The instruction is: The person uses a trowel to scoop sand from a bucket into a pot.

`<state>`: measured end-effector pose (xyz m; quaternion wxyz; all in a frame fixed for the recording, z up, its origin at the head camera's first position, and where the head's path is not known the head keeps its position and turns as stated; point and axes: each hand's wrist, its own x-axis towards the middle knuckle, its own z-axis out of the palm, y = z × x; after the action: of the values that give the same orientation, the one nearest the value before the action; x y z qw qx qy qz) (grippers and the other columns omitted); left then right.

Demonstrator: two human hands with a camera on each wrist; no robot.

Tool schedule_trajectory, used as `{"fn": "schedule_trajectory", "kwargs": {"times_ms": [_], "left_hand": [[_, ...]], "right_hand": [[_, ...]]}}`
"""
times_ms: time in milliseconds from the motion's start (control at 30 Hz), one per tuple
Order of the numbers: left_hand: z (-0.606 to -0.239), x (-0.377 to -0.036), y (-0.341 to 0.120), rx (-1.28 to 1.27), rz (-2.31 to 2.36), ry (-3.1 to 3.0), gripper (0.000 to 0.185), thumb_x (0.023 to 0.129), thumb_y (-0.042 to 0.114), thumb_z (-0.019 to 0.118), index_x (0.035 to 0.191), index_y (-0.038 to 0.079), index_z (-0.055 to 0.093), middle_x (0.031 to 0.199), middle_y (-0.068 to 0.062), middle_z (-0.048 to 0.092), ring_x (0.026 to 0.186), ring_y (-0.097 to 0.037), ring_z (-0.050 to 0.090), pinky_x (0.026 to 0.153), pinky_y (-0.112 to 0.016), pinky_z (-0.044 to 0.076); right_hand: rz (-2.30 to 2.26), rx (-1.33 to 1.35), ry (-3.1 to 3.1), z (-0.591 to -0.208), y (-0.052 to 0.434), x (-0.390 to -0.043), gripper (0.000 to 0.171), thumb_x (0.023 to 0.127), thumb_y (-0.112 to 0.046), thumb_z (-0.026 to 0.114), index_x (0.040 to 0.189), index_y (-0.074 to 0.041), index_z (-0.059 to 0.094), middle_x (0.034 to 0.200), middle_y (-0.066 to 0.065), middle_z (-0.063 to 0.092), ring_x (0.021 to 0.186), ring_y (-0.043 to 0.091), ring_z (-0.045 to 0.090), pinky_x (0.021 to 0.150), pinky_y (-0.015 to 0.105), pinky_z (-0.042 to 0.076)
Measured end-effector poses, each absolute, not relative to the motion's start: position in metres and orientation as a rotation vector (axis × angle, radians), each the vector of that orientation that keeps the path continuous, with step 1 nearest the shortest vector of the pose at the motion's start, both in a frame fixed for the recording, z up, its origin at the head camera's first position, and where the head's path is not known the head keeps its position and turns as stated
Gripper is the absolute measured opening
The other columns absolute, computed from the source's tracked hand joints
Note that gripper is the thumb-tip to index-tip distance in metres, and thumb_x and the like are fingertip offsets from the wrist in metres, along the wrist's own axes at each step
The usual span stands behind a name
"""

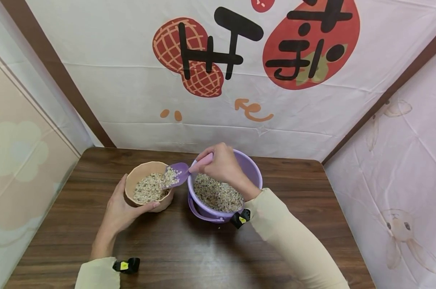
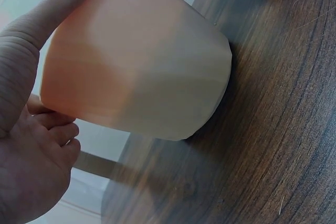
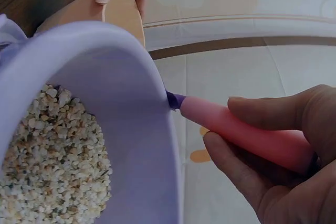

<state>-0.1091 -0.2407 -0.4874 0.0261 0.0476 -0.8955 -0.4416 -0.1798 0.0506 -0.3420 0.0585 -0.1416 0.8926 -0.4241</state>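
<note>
A peach-coloured bowl (image 1: 145, 176) with grain in it sits on the brown table (image 1: 174, 249). My left hand (image 1: 122, 208) grips its side, thumb along the front; the left wrist view shows the bowl's outer wall (image 2: 142, 72) with my thumb and fingers wrapped on it. To its right stands a purple bucket (image 1: 252, 168) part full of grain (image 3: 52, 150). My right hand (image 1: 221, 164) holds a scoop by its pink handle (image 3: 247, 135) above the bucket's rim. The scoop's purple blade (image 1: 178, 174), loaded with grain, hangs over the bowl.
A printed cloth (image 1: 218, 72) with a peanut and strawberry design hangs behind the table. Pale cloth panels close in the left side (image 1: 19, 160) and right side (image 1: 402, 180). The table's far edge lies just behind both vessels. The bucket's handle (image 1: 200, 212) hangs at its front.
</note>
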Motion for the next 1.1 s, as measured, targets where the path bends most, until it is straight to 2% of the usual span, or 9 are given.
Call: {"fn": "schedule_trajectory", "kwargs": {"times_ms": [233,533,733,867,967,1100], "left_hand": [[-0.487,-0.108,-0.239,0.158,-1.367,-2.776,0.138,0.069,0.048,0.093,0.163,0.006,0.003,0.163,-0.029,0.017,0.144,-0.054,0.024,0.108,-0.074,0.026],[-0.487,-0.109,-0.239,0.149,-1.38,-2.76,0.138,0.068,0.047,0.094,0.163,0.006,0.003,0.163,-0.029,0.018,0.144,-0.053,0.025,0.109,-0.073,0.026],[-0.487,-0.109,-0.239,0.151,-1.381,-2.768,0.138,0.069,0.047,0.094,0.164,0.006,0.002,0.163,-0.03,0.017,0.144,-0.054,0.025,0.108,-0.074,0.026],[-0.488,-0.109,-0.24,0.144,-1.389,-2.766,0.138,0.069,0.047,0.094,0.164,0.008,0.002,0.163,-0.029,0.017,0.144,-0.053,0.024,0.108,-0.074,0.027],[-0.488,-0.109,-0.241,0.138,-1.397,-2.764,0.138,0.069,0.047,0.093,0.164,0.009,0.001,0.163,-0.029,0.017,0.145,-0.053,0.024,0.108,-0.074,0.027],[-0.488,-0.108,-0.241,0.142,-1.391,-2.769,0.138,0.069,0.048,0.093,0.164,0.01,0.001,0.163,-0.029,0.018,0.145,-0.053,0.023,0.108,-0.074,0.027]], "right_hand": [[-1.09,-0.555,2.748,-0.335,0.035,-0.175,0.016,0.08,-0.005,0.082,0.096,-0.009,0.08,0.075,-0.013,0.075,0.079,-0.001,0.069,0.076,0.022,0.052],[-0.883,-0.823,2.846,-0.328,0.027,-0.166,0.022,0.082,0.003,0.071,0.097,-0.009,0.08,0.082,-0.011,0.077,0.086,0.004,0.072,0.078,0.021,0.053],[-0.959,-0.815,2.869,-0.326,0.032,-0.162,0.015,0.084,-0.005,0.078,0.097,-0.012,0.08,0.085,-0.01,0.077,0.091,0.008,0.072,0.081,0.023,0.053],[-1.102,-0.741,2.867,-0.327,0.041,-0.159,0.016,0.081,-0.011,0.085,0.096,-0.014,0.081,0.087,-0.008,0.077,0.089,0.01,0.07,0.078,0.025,0.052],[-1.281,-0.685,2.809,-0.33,0.051,-0.156,0.016,0.079,-0.014,0.089,0.094,-0.014,0.081,0.085,-0.007,0.077,0.084,0.007,0.068,0.074,0.025,0.053],[-1.477,-0.635,2.747,-0.334,0.066,-0.153,0.017,0.077,-0.019,0.091,0.092,-0.015,0.082,0.084,-0.011,0.076,0.086,0.003,0.069,0.079,0.026,0.054]]}}
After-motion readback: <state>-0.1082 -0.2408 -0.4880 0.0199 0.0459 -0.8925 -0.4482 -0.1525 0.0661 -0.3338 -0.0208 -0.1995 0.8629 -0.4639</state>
